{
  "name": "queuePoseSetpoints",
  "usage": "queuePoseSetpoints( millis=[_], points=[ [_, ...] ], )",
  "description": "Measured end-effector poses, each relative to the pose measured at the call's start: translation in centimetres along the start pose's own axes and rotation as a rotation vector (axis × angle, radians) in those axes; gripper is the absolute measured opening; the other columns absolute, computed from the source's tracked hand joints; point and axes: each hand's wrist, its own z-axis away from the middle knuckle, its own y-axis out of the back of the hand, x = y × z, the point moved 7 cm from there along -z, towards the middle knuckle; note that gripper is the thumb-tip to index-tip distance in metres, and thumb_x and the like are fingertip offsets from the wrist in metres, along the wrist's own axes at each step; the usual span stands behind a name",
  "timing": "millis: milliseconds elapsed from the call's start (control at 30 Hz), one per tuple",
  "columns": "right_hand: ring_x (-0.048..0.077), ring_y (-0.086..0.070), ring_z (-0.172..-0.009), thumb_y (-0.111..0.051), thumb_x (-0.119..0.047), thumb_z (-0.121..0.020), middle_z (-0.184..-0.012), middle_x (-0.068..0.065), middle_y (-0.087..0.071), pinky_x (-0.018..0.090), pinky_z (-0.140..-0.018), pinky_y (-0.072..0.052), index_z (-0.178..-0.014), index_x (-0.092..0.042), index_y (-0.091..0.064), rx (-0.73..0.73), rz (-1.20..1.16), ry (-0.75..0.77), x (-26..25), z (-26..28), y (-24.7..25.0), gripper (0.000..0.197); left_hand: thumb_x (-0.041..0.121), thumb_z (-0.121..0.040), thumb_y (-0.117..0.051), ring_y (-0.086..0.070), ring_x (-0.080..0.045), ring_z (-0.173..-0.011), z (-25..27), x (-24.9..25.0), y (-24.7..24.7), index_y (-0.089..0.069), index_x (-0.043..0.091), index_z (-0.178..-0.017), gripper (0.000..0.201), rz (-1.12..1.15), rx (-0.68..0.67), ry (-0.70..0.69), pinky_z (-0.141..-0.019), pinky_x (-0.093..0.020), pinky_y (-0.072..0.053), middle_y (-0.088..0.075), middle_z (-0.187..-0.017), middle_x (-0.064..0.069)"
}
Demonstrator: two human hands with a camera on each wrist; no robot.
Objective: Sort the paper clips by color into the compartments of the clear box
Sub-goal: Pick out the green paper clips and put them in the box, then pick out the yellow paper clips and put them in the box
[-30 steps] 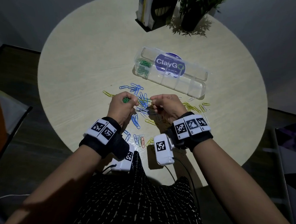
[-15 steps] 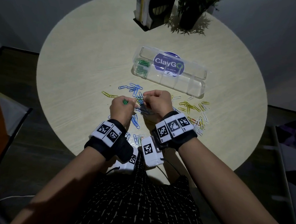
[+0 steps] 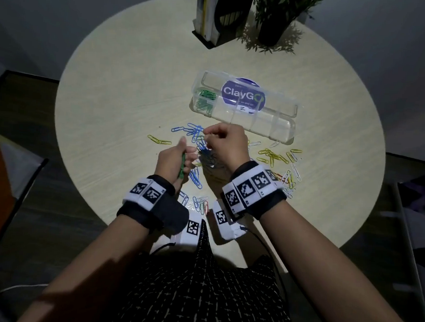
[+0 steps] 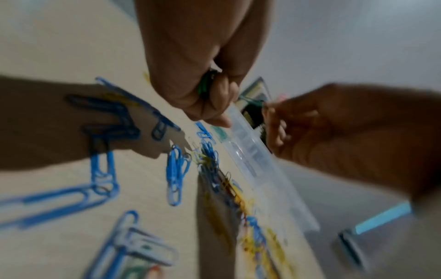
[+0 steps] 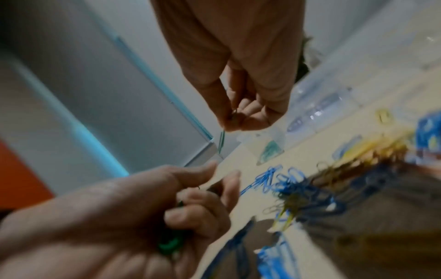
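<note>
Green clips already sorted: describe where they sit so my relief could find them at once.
On the round table a long clear box lies beyond both hands, its lid bearing a purple ClayGo sticker. The green clips fill its end compartment, the one towards the left hand. It is the only compartment with anything visible in it; the others look empty.

"ClayGO" (purple sticker), clear box (image 3: 278, 125)

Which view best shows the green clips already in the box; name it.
The head view: the green paper clips lie sharp in the left end compartment of the clear box. The right wrist view shows them as a teal blur; the left wrist view only a small smear.
</note>
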Motion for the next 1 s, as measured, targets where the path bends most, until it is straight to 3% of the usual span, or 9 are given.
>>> queuePoseSetpoints(
  millis=[67,133,200,333,467,667,800,900,1000],
  points=[
    [0.018,-0.063,-0.077,-0.062,-0.002,-0.082,-0.080,0.010,-0.071,0.006,-0.064,-0.044,-0.090,-0.001,-0.073,-0.035,0.128,0.123,-1.4,0.9,-0.4,0.014,0.032,-0.104,-0.030,-0.051,-0.009,-0.041,0.2,-0.3,-0.3,-0.052,0.003,-0.076,0.046,0.306,-0.058,0.175,-0.033,-0.011,-0.041,-0.056,-0.051,-0.007],
    [0.023,-0.066,-0.093,-0.063,-0.002,-0.081,-0.094,0.014,-0.074,0.016,-0.084,-0.049,-0.092,-0.002,-0.074,-0.110,0.234,0.206,-2.4,1.8,-1.5,0.016,0.031,-0.104,-0.026,-0.057,-0.014,-0.057,0.5,-0.6,-0.8,-0.052,0.005,-0.077,0.045,0.493,-0.084,0.287,-0.041,-0.015,-0.050,-0.058,-0.060,-0.009],
    [0.027,-0.065,-0.102,-0.063,-0.002,-0.081,-0.100,0.016,-0.073,0.030,-0.096,-0.049,-0.096,-0.003,-0.074,-0.179,0.311,0.239,-3.0,2.3,-2.6,0.018,0.027,-0.103,-0.026,-0.063,-0.016,-0.049,0.8,-0.7,-1.4,-0.053,0.007,-0.075,0.044,0.555,-0.133,0.328,-0.043,-0.015,-0.050,-0.061,-0.051,-0.007],
    [0.027,-0.062,-0.107,-0.060,-0.005,-0.084,-0.107,0.016,-0.071,0.032,-0.098,-0.046,-0.106,-0.005,-0.070,-0.186,0.344,0.261,-3.5,2.5,-3.0,0.024,0.015,-0.096,-0.033,-0.064,-0.020,-0.055,0.6,-1.0,-2.1,-0.056,0.007,-0.072,0.035,0.536,-0.193,0.364,-0.053,-0.020,-0.054,-0.062,-0.061,-0.008],
    [0.028,-0.066,-0.093,-0.060,-0.005,-0.085,-0.095,0.017,-0.073,0.035,-0.090,-0.049,-0.093,0.001,-0.072,-0.030,0.229,0.307,-4.0,1.6,-0.1,0.016,0.025,-0.100,-0.032,-0.043,-0.007,-0.027,-0.6,-0.6,-2.2,-0.041,0.015,-0.066,0.037,0.413,-0.156,0.361,-0.028,-0.009,-0.031,-0.047,-0.040,0.001],
    [0.028,-0.063,-0.096,-0.056,-0.009,-0.086,-0.097,0.014,-0.072,0.028,-0.087,-0.047,-0.092,-0.004,-0.071,-0.056,0.464,0.100,2.2,-0.6,3.5,0.017,0.022,-0.099,-0.033,-0.020,-0.003,-0.022,-3.1,7.5,-5.8,-0.032,0.018,-0.060,0.039,0.076,-0.139,0.010,-0.026,-0.007,-0.011,-0.029,-0.032,0.010],
    [0.027,-0.062,-0.099,-0.053,-0.008,-0.087,-0.100,0.014,-0.071,0.026,-0.086,-0.045,-0.094,-0.003,-0.070,-0.068,0.511,0.017,5.3,-0.3,5.3,0.019,0.023,-0.096,-0.038,-0.033,-0.017,-0.032,-6.1,14.2,-9.1,-0.033,0.016,-0.052,0.045,-0.272,0.058,-0.291,-0.044,-0.018,-0.027,-0.032,-0.030,0.008],
    [0.025,-0.060,-0.102,-0.051,-0.008,-0.089,-0.103,0.013,-0.069,0.024,-0.084,-0.043,-0.096,-0.004,-0.069,-0.074,0.515,-0.033,6.5,0.2,6.1,0.020,0.026,-0.101,-0.035,-0.053,-0.031,-0.076,-7.3,16.2,-11.8,-0.055,0.003,-0.061,0.051,-0.749,0.129,-0.511,-0.067,-0.031,-0.035,-0.057,-0.064,-0.014],
    [0.027,-0.059,-0.101,-0.050,-0.008,-0.090,-0.103,0.014,-0.068,0.026,-0.082,-0.041,-0.096,-0.002,-0.068,-0.075,0.540,-0.038,7.1,0.7,7.0,0.020,0.025,-0.104,-0.028,-0.053,-0.040,-0.111,-8.4,15.1,-13.4,-0.060,-0.012,-0.109,0.048,-1.086,0.162,-0.587,-0.087,-0.039,-0.040,-0.059,-0.117,-0.029]
  ],
)
